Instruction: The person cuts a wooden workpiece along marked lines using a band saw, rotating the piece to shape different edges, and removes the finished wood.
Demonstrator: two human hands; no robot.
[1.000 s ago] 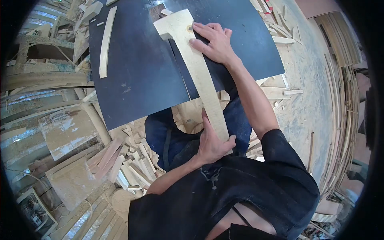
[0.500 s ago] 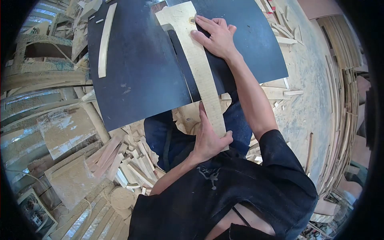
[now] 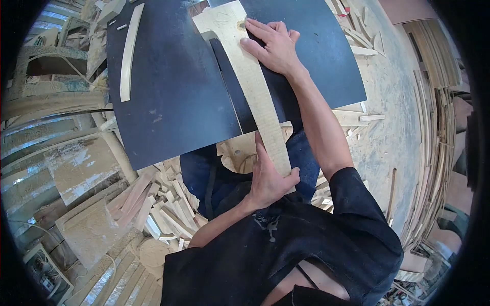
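Observation:
A long pale wooden piece [image 3: 251, 84], wider and hooked at its far end, lies across the dark tabletop [image 3: 173, 86] and sticks out over the near edge. My left hand [image 3: 269, 178] grips its near end, thumb on one side and fingers at the other. At the far end, my right hand [image 3: 275, 48] rests against the right edge with fingers spread, thumb on the wood. A slot runs through the tabletop beside the piece; the part under the wood is hidden.
A narrow curved strip [image 3: 131, 53] lies on the tabletop's left part. Wood offcuts [image 3: 176, 211] are heaped below at the left. Dusty boards [image 3: 84, 163] stand at far left, and long planks [image 3: 434, 127] line the right side.
Between one second ago and now the wooden piece and both hands shift slightly away from my body, toward the far side. The view also drifts a little. Both hands keep their hold.

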